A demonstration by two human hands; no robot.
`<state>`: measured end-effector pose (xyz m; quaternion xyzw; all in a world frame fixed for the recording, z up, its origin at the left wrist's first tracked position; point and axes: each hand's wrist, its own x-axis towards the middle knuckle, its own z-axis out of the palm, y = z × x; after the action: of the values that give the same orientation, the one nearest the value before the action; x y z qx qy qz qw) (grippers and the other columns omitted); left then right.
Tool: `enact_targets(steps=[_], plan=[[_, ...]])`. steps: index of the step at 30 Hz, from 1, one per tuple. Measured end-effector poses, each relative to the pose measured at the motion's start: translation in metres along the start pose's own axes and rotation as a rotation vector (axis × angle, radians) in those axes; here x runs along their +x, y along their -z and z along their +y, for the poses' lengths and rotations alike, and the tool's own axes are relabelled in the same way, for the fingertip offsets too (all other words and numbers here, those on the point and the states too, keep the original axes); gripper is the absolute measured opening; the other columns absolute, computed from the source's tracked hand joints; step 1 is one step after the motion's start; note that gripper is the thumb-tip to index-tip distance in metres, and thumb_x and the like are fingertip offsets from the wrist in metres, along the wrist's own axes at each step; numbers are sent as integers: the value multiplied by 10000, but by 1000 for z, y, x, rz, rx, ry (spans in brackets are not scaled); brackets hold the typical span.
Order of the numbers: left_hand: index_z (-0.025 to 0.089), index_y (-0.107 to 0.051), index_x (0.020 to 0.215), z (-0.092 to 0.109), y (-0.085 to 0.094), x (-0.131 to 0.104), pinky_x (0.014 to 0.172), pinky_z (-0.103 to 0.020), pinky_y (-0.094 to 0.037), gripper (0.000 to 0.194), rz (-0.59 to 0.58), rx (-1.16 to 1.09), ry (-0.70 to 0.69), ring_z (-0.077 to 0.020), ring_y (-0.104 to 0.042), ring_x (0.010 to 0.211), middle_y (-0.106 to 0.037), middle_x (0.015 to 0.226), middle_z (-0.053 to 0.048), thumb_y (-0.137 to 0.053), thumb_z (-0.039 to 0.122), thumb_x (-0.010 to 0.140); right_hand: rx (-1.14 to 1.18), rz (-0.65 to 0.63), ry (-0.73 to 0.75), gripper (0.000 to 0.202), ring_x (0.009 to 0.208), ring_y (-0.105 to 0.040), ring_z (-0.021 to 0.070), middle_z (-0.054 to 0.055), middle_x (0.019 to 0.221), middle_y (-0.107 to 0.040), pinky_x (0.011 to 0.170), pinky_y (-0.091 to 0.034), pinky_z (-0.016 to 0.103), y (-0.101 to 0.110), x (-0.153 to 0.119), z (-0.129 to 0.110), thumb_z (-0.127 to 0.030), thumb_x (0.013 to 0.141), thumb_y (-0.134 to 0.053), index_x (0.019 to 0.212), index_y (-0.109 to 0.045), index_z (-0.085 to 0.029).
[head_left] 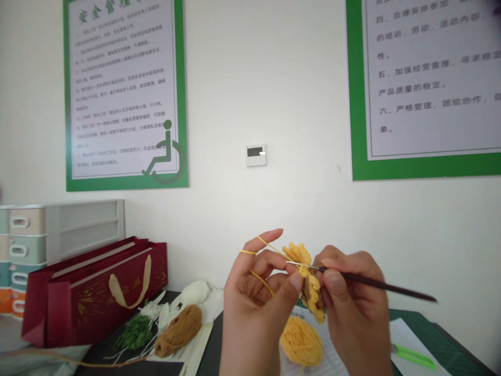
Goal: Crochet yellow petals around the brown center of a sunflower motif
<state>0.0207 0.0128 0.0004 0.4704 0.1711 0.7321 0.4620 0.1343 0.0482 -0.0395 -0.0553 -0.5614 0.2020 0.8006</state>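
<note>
Yellow crochet work [312,292] with a ruffled edge is held up between my two hands. My left hand [258,297] pinches it with the thumb and a finger, and yellow yarn [248,252] wraps round its raised index finger. In my right hand [352,303] is a crochet hook [385,284] with a dark handle, gripped like a pen. The hook's thin metal tip lies at the work, by my left fingertips. Below the hands a ball of yellow yarn [301,340] rests on a lined sheet.
Left on the dark table are brown yarn [179,330], green yarn [134,332], white yarn [195,292] and red gift bags [97,292]. Drawer boxes [27,248] stand behind. At right, a bright green cutter [415,356] lies on white paper over a green cutting mat [442,339].
</note>
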Motion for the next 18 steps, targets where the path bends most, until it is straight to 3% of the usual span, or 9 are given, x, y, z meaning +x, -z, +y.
enact_targets(steps=[2, 4, 6, 7, 10, 12, 18], plan=[[191, -723, 1223, -2, -2, -1, 644, -201, -482, 554, -16, -45, 62, -95, -610, 627, -697, 729, 1, -886, 102, 700, -315, -26, 302, 204, 576, -579, 126, -14, 709, -628, 457, -458, 233, 8, -4, 0, -94, 877, -718, 975, -735, -271], [146, -736, 1223, -2, -2, 0, 674, -207, -500, 598, -87, -144, 196, -103, -628, 645, -703, 716, -9, -901, 74, 653, -509, -2, 430, 282, 631, -621, 160, -6, 695, -647, 510, -501, 280, 14, -5, 1, -25, 813, -748, 953, -754, -270], [100, -757, 1200, -2, -2, 2, 709, -218, -523, 594, -178, -254, 337, -113, -661, 663, -703, 721, -19, -896, 49, 625, -405, 9, 587, 173, 589, -594, 167, -10, 640, -598, 491, -483, 303, 15, -3, 1, -119, 898, -690, 909, -757, -277], [91, -763, 1194, -2, -1, 3, 718, -226, -533, 588, -210, -290, 377, -119, -675, 665, -702, 728, -22, -887, 36, 623, -310, 55, 535, 124, 581, -576, 167, -10, 639, -586, 486, -464, 307, 13, -1, 0, -177, 930, -675, 937, -752, -274], [113, -761, 1220, 0, 3, 5, 710, -255, -548, 604, -256, -320, 381, -131, -678, 658, -694, 738, -20, -872, 13, 635, -51, -1, 237, 42, 576, -537, 144, -17, 658, -577, 485, -432, 280, 6, 6, -3, -245, 956, -677, 954, -717, -258], [137, -751, 1244, 2, 5, 6, 708, -270, -546, 613, -268, -305, 347, -137, -666, 666, -690, 738, -19, -868, 18, 654, 59, -22, 120, 40, 562, -525, 131, -25, 648, -573, 477, -432, 252, 3, 8, -8, -286, 968, -673, 947, -689, -257], [162, -788, 1144, 4, 12, 10, 713, -270, -535, 478, -300, -252, 319, -145, -662, 681, -695, 739, -29, -854, 49, 683, 126, -17, 76, 58, 603, -605, 149, -4, 692, -645, 484, -493, 237, 5, 10, -19, -264, 1014, -582, 989, -632, -249]])
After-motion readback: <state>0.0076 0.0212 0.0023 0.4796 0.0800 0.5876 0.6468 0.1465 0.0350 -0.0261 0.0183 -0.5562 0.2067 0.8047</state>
